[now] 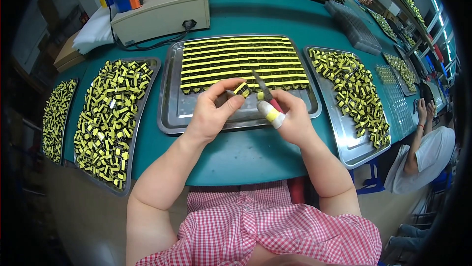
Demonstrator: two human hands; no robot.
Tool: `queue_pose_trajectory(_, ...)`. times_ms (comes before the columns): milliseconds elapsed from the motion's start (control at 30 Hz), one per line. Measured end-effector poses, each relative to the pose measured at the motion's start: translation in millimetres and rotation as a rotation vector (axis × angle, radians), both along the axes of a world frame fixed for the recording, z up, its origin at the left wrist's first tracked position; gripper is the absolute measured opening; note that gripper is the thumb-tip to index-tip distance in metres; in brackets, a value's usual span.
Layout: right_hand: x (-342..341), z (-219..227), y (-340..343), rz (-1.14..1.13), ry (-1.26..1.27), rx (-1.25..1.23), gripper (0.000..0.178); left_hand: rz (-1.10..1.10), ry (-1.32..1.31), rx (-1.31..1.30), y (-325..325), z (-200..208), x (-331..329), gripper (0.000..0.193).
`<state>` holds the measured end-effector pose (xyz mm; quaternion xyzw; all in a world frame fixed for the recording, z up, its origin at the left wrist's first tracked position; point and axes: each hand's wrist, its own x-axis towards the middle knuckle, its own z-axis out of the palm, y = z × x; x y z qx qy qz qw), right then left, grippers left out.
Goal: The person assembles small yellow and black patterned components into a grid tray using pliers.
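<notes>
Left hand (210, 112) with 1 small, boxy, yellow-and-black component (241, 89).

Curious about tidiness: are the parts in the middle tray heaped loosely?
No, the parts in the middle tray lie in neat rows.

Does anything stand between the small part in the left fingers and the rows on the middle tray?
Nothing visible stands between the small part in the left fingers and the rows; the pointed tool in the right fingers is to the part's right.
</notes>
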<state>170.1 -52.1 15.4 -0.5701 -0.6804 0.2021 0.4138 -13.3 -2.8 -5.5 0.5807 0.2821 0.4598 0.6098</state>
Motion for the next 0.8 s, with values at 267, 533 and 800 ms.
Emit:
queue_pose_trajectory(267, -2, -1, 2, 0.353, 1.057, -0.572, 0.029, -0.125, -0.153, 0.021, -6, -3, 9, 0.032)
queue_pose_trajectory(533, 5, -8, 2, 0.387, 1.115, -0.571, 0.026, -0.172, -0.033, 0.023, -10, 1, 8, 0.043)
queue_pose_trajectory(800, -8, -4, -7, 0.178, 0.101, 0.196, 0.033, -0.152, -0.285, -0.315, -6, 8, 0, 0.060)
